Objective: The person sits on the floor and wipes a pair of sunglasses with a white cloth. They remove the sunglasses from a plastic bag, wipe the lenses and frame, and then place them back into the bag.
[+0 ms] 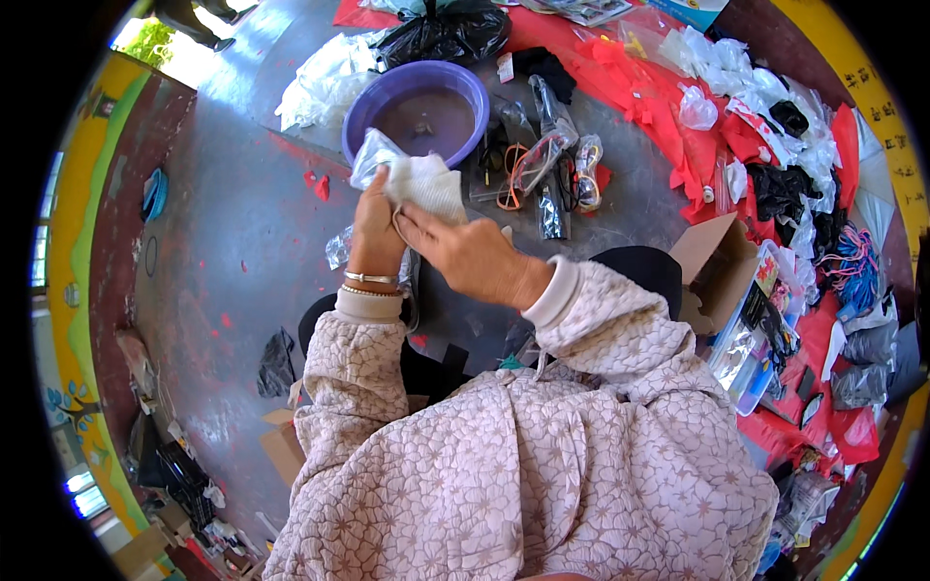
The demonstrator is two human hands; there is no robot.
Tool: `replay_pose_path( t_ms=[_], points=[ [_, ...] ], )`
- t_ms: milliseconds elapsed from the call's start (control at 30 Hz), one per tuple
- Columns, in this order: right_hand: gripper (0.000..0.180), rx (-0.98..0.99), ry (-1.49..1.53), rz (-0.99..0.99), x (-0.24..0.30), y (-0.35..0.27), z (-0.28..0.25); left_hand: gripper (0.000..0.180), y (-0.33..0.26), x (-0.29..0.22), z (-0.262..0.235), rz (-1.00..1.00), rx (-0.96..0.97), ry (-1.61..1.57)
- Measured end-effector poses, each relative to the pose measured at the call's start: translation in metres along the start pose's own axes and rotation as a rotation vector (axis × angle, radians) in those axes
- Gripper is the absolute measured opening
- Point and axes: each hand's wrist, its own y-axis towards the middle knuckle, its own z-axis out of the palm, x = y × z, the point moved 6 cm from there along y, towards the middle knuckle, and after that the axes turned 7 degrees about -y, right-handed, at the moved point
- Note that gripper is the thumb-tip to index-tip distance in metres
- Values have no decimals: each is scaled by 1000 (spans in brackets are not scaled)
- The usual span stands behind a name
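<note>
Both my hands are raised in front of me, just on the near side of a purple basin with murky water in it. My left hand, with bracelets at the wrist, is closed round a clear plastic piece that looks like a bag; what is inside it I cannot make out. In my right hand is a white ribbed cloth, its fingers pressing the cloth against the plastic piece. The cloth hides part of the left fingers and overlaps the basin's near rim in view.
Packaged cables and glasses lie right of the basin. A black bag and white plastic bags are behind it. An open cardboard box and a clear plastic bin stand to my right, beside red sheeting strewn with bags.
</note>
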Motion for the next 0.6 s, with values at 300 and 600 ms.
replay_pose_path(
  t_ms=[300,600],
  points=[
    [20,-260,862,796,-117,-35,-9,37,-14,-23,32,185,182,74],
    [16,-289,580,649,-99,6,11,24,-29,4,44,158,226,252]
  ],
)
